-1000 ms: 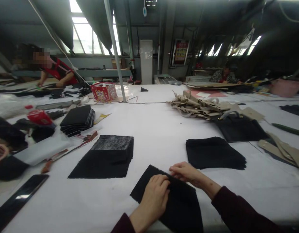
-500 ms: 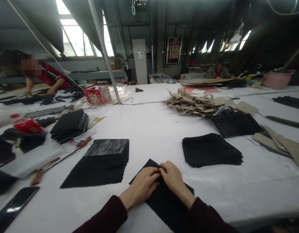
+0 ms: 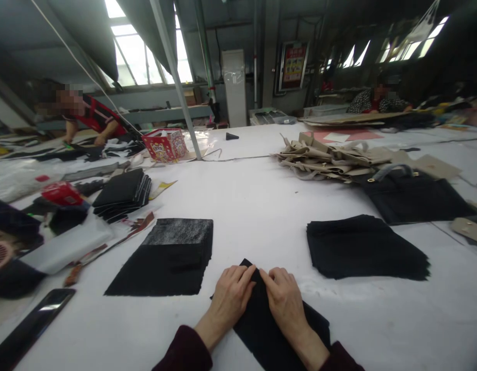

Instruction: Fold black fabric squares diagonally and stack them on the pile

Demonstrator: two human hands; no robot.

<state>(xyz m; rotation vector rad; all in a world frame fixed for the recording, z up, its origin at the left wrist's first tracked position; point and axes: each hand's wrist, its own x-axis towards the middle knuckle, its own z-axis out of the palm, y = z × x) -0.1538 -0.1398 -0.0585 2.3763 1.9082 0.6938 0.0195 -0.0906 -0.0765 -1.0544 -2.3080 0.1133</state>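
Observation:
A black fabric piece (image 3: 257,330) lies slantwise on the white table in front of me. Near its upper corner, my left hand (image 3: 231,292) is closed, thumb and fingers bunched at the folded edge. My right hand (image 3: 285,299) presses from the other side, its fingertips closed on the same cloth a little apart from the left ones. The fingers hide part of the fold. To the left rests a stack of black fabric pieces (image 3: 172,268) with a grey speckled strip along its top. Another black fabric stack (image 3: 362,250) is on the right.
A dark phone (image 3: 37,324) lies at the left, near a brown strap (image 3: 126,242) and folded black pieces (image 3: 124,190). Farther back are a red box (image 3: 164,145), a beige strap heap (image 3: 331,159), a black bag panel (image 3: 414,201) and a pole (image 3: 180,82). Two people work beyond.
My view has swung left, so the table items appear farther right. My right hand has drawn slightly away from the left, and both hands stay at the cloth's upper corner.

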